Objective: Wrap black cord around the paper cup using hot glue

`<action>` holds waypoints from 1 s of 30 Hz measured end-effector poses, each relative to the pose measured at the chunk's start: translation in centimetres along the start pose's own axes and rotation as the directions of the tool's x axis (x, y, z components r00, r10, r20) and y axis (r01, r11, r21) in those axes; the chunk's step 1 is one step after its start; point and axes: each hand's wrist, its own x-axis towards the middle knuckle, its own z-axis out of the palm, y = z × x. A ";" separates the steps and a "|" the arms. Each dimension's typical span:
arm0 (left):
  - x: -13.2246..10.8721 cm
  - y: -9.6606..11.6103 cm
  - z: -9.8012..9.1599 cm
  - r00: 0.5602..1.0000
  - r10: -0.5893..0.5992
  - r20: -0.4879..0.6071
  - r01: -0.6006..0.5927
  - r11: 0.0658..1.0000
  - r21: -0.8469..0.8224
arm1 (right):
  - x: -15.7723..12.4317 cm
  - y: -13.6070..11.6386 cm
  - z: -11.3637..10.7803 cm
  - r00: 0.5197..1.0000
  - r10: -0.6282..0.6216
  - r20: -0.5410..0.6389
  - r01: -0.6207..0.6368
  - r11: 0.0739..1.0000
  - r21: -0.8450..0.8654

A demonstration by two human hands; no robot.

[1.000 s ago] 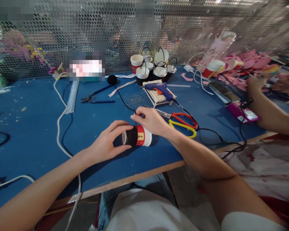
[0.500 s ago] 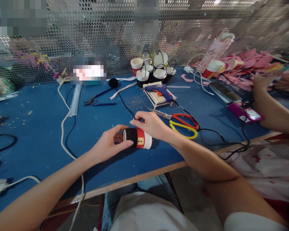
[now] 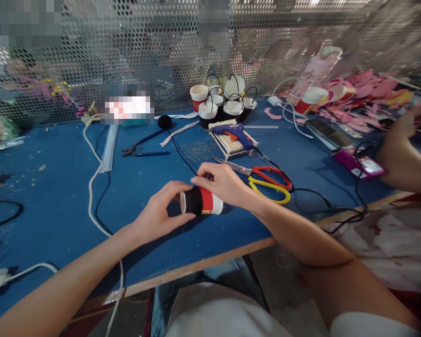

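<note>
A red and white paper cup (image 3: 207, 201) lies on its side near the table's front, a black cord band round its left part. My left hand (image 3: 164, 210) curls round the banded end, thumb below and fingers above. Against the cup's upper side, my right hand (image 3: 221, 182) is closed, pinching a black cord (image 3: 182, 157). That cord runs back to a small black ball of cord (image 3: 164, 122). Just right of the right hand lie scissors (image 3: 252, 173) with red and yellow handles.
A blue glue gun (image 3: 235, 133) rests on a small stick rack (image 3: 228, 145). Pliers (image 3: 143, 145) lie left of it. Several cups with black handles (image 3: 233, 107) stand behind. At right are a purple packet (image 3: 358, 164), pink scraps (image 3: 368, 89) and another person's arm (image 3: 403, 154).
The cup has rolled a little in my hands, so its yellow label has turned downward and shows less. My right hand keeps its pinch on the cord. The other person's arm has shifted right.
</note>
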 end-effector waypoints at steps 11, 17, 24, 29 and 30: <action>0.0 -0.1 -0.1 0.999 0.033 0.010 -0.034 0.997 0.064 | 0.1 0.3 0.2 0.999 -0.034 -0.018 0.034 0.999 0.008; 0.0 0.1 -0.2 0.995 0.099 0.022 -0.102 0.979 0.178 | 0.2 0.5 0.0 0.999 -0.045 -0.010 0.046 0.997 0.063; -0.3 0.8 -0.1 0.970 0.174 0.168 -0.216 0.935 0.281 | 0.6 0.7 0.0 0.991 -0.133 0.002 0.129 0.964 0.233; -0.7 1.0 0.2 0.952 0.221 0.211 -0.286 0.887 0.362 | 0.8 0.7 0.4 0.981 -0.147 0.124 0.099 0.940 0.326; -0.7 1.0 0.2 0.953 0.220 0.208 -0.284 0.889 0.358 | 0.9 0.8 0.5 0.981 -0.139 0.138 0.087 0.940 0.331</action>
